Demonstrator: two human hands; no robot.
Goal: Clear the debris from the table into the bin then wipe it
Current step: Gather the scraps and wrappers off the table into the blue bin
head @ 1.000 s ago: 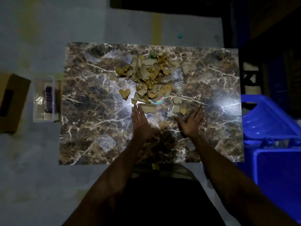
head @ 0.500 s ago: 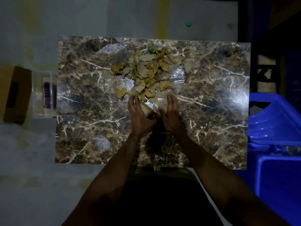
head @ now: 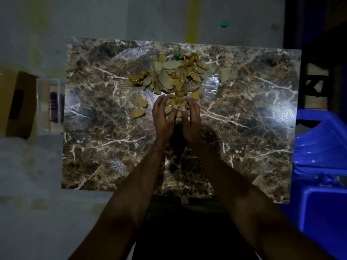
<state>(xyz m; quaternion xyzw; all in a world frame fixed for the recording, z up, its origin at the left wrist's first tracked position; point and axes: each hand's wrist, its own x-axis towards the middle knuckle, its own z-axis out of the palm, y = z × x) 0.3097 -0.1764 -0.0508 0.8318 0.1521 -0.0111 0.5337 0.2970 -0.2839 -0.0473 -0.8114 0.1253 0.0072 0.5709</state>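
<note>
Marble-patterned brown with white veins, the glossy desk [head: 97, 139] is a flat rectangle whose 4 edges all show, glare spots shining on its surface. Its near half and both side stretches lie bare, giving the widest open room; the far middle carries the debris [head: 174, 76], a loose heap of flat, jagged tan scraps mixed with crinkled yellow bits, a small green piece at the far end and clear crumpled plastic [head: 209, 87] just beside the heap on the right. 2 tan scraps [head: 139, 108] lie apart to the left of the heap, and 1 more [head: 226, 76] to its right.

Both hands meet at the near edge of the heap. The left hand [head: 162, 119] and the right hand [head: 191, 121] are cupped toward each other, fingers curled, scraps gathered between them; how firm the hold is cannot be told in the dim light.

Off the right edge stands the blue plastic bin [head: 323, 139], smooth and shiny, close to the desk. Off the left edge sit a clear plastic box [head: 48, 106] and a cardboard box [head: 20, 104] on the pale floor
</note>
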